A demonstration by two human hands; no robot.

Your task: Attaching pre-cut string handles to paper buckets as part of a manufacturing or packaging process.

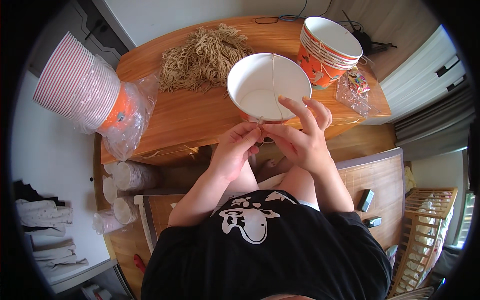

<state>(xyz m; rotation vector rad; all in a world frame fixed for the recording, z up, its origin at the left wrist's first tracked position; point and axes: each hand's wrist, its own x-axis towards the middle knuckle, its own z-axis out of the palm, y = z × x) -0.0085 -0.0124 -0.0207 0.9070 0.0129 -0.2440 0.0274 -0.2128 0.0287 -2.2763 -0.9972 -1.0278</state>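
In front of me, at the table's near edge, a white-lined paper bucket [242, 95] tips its open mouth toward me. A thin tan string [274, 80] runs from its far rim across the opening to the near side. Just at the near rim, my left hand [235, 150] pinches the string's end between thumb and fingers. My right hand [305, 137] meets it there, thumb and forefinger closed on the same string while its other fingers are raised over the rim. The fingertips hide the exact spot where string and bucket meet.
A heap of tan strings [205, 57] lies on the wooden table [185, 112] behind the bucket. Nested orange buckets [325, 55] stand at the back right, beside a clear plastic packet [357, 92]. A tall wrapped bucket stack [85, 90] leans at the left.
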